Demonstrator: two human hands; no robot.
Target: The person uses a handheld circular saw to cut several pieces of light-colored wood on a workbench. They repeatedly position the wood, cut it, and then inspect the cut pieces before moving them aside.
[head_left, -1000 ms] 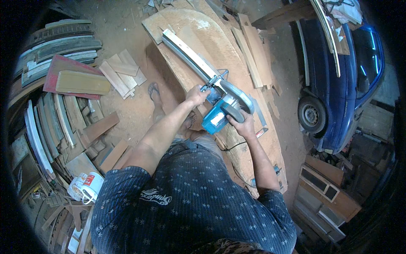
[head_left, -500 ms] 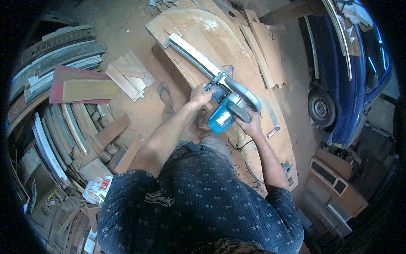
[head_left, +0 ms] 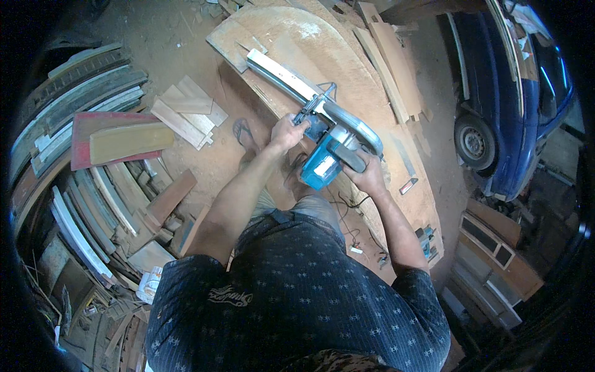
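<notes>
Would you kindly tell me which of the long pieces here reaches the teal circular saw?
The narrow, pale, apparently wooden strip: it reaches the teal saw; the flat, tan wooden boards at upper right lie apart from it.

Underside of the teal circular saw [head_left: 318, 174] out of sight

I am working in moderate, cool light, strongest over the wooden surface [head_left: 291, 34], where a pale strip [head_left: 282, 73] is glaring near white. A label on the teal saw [head_left: 316, 179] is washing out. Shadow is lying along the surface's left edge. The blue car [head_left: 491, 102] is reflecting thin bright streaks in its window [head_left: 556, 87]. My left fingers [head_left: 301, 126] are showing reasonably clear. The fisheye is bowing the stacked planks [head_left: 80, 108]; black is swallowing the corners, and the lower right is sinking into gloom.
</notes>
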